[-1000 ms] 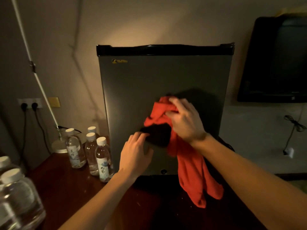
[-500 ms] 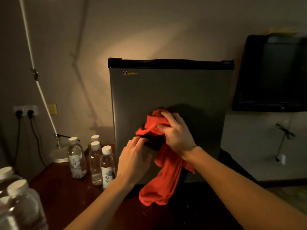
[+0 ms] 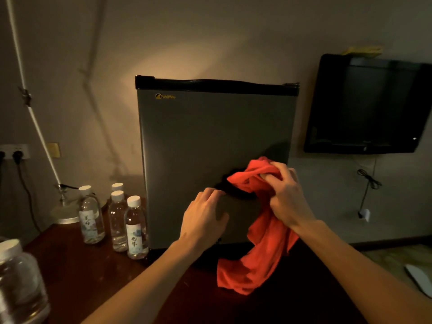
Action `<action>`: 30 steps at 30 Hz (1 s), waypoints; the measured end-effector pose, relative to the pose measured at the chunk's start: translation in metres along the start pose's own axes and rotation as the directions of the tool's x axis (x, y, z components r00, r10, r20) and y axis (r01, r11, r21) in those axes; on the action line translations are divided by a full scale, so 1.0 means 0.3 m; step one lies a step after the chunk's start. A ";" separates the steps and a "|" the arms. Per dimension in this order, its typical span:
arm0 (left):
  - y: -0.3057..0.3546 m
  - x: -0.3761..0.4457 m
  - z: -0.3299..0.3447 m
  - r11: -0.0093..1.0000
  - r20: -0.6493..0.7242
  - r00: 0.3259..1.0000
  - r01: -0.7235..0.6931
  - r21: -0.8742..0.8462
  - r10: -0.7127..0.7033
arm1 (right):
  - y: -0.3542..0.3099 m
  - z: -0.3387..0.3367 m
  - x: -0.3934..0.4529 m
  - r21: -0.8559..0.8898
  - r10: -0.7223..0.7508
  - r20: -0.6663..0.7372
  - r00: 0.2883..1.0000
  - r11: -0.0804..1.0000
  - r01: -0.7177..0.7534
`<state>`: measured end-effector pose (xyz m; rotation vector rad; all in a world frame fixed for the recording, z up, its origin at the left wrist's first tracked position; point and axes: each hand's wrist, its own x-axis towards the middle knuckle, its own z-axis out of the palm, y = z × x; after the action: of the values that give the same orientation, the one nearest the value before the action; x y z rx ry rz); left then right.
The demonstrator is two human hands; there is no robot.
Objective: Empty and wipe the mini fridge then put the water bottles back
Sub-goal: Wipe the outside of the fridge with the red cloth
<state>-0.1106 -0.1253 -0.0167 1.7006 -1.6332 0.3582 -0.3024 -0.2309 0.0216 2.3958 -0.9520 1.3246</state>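
Observation:
The grey mini fridge (image 3: 210,136) stands on a dark wooden table (image 3: 70,272) with its door closed. My right hand (image 3: 289,195) grips a bunched red cloth (image 3: 261,249) and holds it against the lower right of the door; the cloth's tail hangs down to the table. My left hand (image 3: 203,218) rests with spread fingers flat on the lower part of the door, just left of the cloth. Several small water bottles (image 3: 134,228) with white caps stand on the table to the left of the fridge.
A large clear bottle (image 3: 18,284) sits at the near left edge. A lamp base (image 3: 65,211) and white pole (image 3: 35,118) stand behind the small bottles. A wall socket (image 3: 16,152) is at the left, a black TV (image 3: 367,106) on the right wall.
My right hand has slid the red cloth across the door from the centre to the lower right. My left hand stays on the door. The camera view has shifted.

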 end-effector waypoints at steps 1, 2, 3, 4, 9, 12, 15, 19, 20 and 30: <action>0.027 0.003 0.017 1.000 0.007 1.000 -0.008 -0.004 0.008 | 0.026 -0.016 -0.016 -0.007 0.006 -0.023 1.000 1.000 -0.006; 0.057 0.005 0.035 1.000 0.011 1.000 -0.017 -0.009 0.017 | 0.051 -0.034 -0.034 -0.016 0.012 -0.043 0.999 1.000 -0.012; 0.087 0.008 0.053 1.000 0.012 1.000 -0.023 -0.014 0.024 | 0.079 -0.052 -0.050 -0.017 0.017 -0.059 0.998 1.000 -0.018; 0.118 0.011 0.071 0.999 0.014 0.999 -0.033 -0.016 0.034 | 0.106 -0.070 -0.064 -0.008 0.025 -0.071 0.997 1.000 -0.025; 0.260 -0.004 0.166 0.996 0.032 0.996 -0.087 -0.018 0.088 | 0.216 -0.127 -0.128 0.042 0.008 -0.092 0.996 0.999 -0.004; 0.314 -0.021 0.221 0.996 0.056 0.995 -0.086 -0.004 0.087 | 0.258 -0.143 -0.158 0.053 -0.029 -0.067 0.997 0.998 0.033; 0.347 -0.021 0.265 0.997 0.081 0.994 -0.077 0.016 0.076 | 0.310 -0.141 -0.168 0.086 -0.041 -0.083 0.996 0.995 0.048; 0.391 0.008 0.323 0.998 0.084 0.995 -0.051 0.041 0.048 | 0.398 -0.112 -0.165 0.173 -0.001 -0.129 0.992 0.985 0.023; 0.407 0.018 0.339 0.997 0.076 0.996 -0.060 0.048 0.056 | 0.423 -0.099 -0.164 0.200 0.016 -0.137 0.990 0.980 0.012; 0.478 0.210 0.532 0.963 -0.228 0.973 0.037 0.267 0.026 | 0.646 0.109 -0.036 0.505 0.078 -0.212 0.974 0.862 0.041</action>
<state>-0.2824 -0.2665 -0.0406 1.7843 -1.4594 0.7760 -0.4097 -0.3896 -0.0243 2.5066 -0.6151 2.0160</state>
